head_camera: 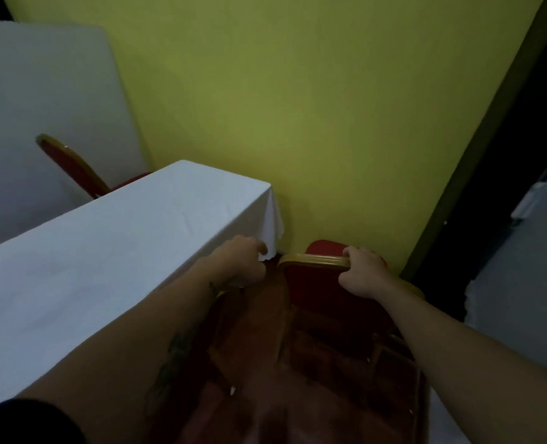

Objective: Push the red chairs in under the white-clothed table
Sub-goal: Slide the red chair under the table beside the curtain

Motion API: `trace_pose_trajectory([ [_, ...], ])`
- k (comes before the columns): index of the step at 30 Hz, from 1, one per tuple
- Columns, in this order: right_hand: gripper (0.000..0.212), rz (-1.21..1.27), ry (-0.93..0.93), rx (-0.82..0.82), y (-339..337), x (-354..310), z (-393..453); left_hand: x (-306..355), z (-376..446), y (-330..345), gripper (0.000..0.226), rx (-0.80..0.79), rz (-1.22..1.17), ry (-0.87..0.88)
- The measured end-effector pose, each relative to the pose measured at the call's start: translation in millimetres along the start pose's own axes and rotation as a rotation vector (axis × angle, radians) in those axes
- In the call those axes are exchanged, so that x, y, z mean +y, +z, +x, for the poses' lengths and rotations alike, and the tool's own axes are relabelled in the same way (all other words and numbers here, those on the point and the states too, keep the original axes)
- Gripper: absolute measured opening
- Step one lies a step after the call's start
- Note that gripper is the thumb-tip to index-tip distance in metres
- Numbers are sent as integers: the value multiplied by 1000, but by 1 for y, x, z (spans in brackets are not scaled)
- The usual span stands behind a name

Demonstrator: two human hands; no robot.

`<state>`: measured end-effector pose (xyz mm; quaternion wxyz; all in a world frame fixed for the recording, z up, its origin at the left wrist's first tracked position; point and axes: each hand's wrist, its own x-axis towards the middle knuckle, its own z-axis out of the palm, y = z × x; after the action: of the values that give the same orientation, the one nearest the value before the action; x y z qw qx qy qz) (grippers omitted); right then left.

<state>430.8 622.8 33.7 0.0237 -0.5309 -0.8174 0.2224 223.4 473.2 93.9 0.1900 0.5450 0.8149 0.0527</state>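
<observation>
A red chair (313, 277) with a gold frame stands in front of me, to the right of the white-clothed table (105, 251), near its end corner. My right hand (363, 272) grips the right part of the chair's gold top rail. My left hand (241, 262) is closed at the table's near corner, by the hanging edge of the cloth; what it holds is hidden. A second red chair (73, 165) stands at the far side of the table, its seat partly under the cloth.
A yellow-green wall (297, 107) rises close behind the chair and the table's end. Another white-clothed surface (41, 91) lies at the far left. A dark opening and a grey surface (522, 267) are on the right. Red patterned carpet (265, 363) covers the floor.
</observation>
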Motion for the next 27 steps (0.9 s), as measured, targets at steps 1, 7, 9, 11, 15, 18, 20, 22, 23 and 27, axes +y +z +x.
trace_pose_trajectory([
  [1, 69, -27, 5, 2, -5, 9, 7, 11, 13, -1, 57, 3, 3, 28],
  [7, 59, -120, 40, -109, 2, 53, 34, 50, 97, 21, 53, -48, 45, 176],
  [9, 44, -91, 64, -133, 6, 71, 40, 56, 129, 40, 56, -121, 79, 222],
  [11, 28, -31, 96, -144, 3, 88, 47, 62, 157, 57, 53, -213, 84, 260],
  [15, 23, 25, 121, -133, 0, 102, 53, 70, 193, 79, 38, -327, 113, 316],
  [18, 28, 33, 151, -103, 4, 106, 58, 75, 217, 88, 36, -361, 173, 348],
  [20, 31, 32, 170, -87, 4, 108, 62, 79, 226, 91, 32, -389, 208, 355],
  [22, 34, 31, 179, -89, 5, 111, 64, 82, 230, 94, 26, -404, 244, 365],
  [23, 36, 25, 180, -93, 5, 113, 65, 83, 231, 94, 22, -403, 262, 372],
  [27, 42, 14, 155, -146, 5, 116, 67, 83, 230, 96, 12, -383, 272, 357],
])
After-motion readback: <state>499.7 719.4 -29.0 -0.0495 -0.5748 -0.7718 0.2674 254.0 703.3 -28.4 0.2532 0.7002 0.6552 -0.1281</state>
